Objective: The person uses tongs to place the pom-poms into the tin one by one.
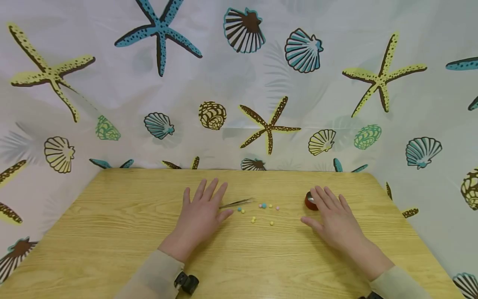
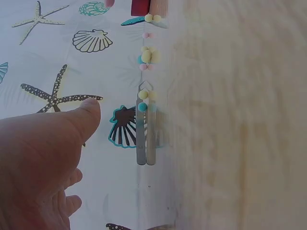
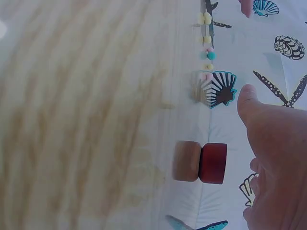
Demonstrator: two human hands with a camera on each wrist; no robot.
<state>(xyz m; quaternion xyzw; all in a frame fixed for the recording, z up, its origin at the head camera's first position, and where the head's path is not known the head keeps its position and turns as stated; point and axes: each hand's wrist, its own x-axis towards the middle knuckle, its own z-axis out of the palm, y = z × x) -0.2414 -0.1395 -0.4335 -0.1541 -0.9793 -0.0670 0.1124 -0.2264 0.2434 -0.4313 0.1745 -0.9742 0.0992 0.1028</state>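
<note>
My left hand (image 1: 199,218), fingers spread and holding nothing, was beside the tweezers (image 1: 239,203); my right hand (image 1: 337,222), likewise spread and unladen, was near the red container (image 1: 308,203). Loose beads (image 1: 264,205) dotted the tabletop (image 1: 112,232) between. A low sideways sweep could have sent the beads rolling.

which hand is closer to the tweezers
Left: the left hand is just beside the tweezers; the right hand is well off to their right, near the red container.
</note>
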